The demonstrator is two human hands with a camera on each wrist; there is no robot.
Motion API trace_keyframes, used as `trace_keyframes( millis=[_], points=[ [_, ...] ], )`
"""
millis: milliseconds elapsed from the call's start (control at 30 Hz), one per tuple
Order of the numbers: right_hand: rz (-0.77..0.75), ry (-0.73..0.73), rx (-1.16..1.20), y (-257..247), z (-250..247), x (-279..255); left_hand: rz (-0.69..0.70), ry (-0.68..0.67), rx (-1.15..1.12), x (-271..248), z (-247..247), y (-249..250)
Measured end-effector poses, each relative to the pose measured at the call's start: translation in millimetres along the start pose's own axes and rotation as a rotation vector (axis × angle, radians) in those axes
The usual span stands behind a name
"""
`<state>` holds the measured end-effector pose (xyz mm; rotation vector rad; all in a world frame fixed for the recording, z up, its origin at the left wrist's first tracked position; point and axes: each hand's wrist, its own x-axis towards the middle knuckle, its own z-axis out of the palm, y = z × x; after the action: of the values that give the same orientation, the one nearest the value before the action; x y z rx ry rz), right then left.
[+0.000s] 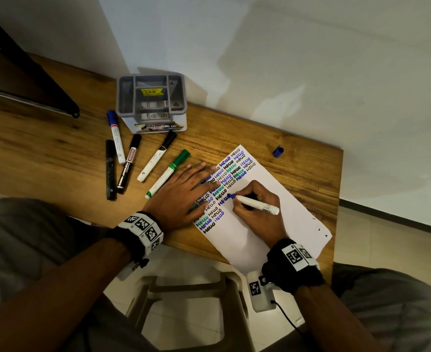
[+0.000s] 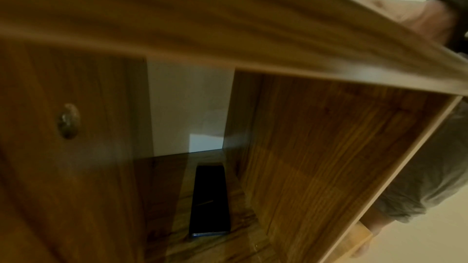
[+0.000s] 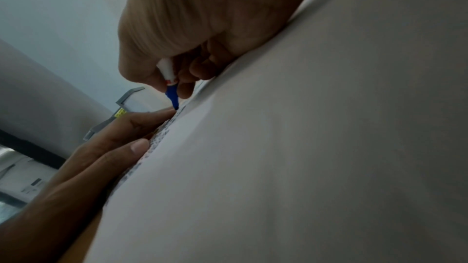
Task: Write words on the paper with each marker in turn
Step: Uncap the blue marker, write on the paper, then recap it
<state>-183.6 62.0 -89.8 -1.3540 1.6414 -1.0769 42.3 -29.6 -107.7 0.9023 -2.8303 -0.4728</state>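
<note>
A white sheet of paper lies on the wooden desk, covered at its left with rows of "HELLO" in black, blue and green. My right hand grips a blue marker, its tip on the paper beside a blue word; the right wrist view shows the blue marker tip touching the paper. My left hand lies flat, fingers spread, on the paper's left edge. The marker's blue cap lies apart at the far right.
Several capped markers lie left of the paper: a green one, a black-capped white one, a black one, a slim black pen and a blue-capped one. A grey organiser stands behind them. A phone rests on the shelf below.
</note>
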Motion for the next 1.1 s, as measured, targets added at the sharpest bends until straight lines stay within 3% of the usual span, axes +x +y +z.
trace_keyframes(
  millis=[267, 400, 567, 733, 1100],
  points=[
    [0.149, 0.011, 0.274, -16.7, -14.5, 11.2, -0.002, 0.009, -0.006, 1.8, 0.8, -0.3],
    [0.115, 0.154, 0.352, -28.7, -31.4, 22.1, -0.011, 0.029, -0.014, 1.3, 0.4, 0.2],
    [-0.077, 0.388, -0.023, -29.7, -61.4, 42.9, -0.011, 0.064, -0.031, 1.6, -1.0, 1.8],
    [0.031, 0.353, -0.309, -6.5, -69.4, 73.1, -0.016, 0.078, -0.03, -0.5, -1.2, 1.2],
    [0.068, 0.31, -0.265, -13.0, -57.9, 81.3, -0.022, 0.073, -0.029, -2.0, 1.9, 2.0]
  ],
)
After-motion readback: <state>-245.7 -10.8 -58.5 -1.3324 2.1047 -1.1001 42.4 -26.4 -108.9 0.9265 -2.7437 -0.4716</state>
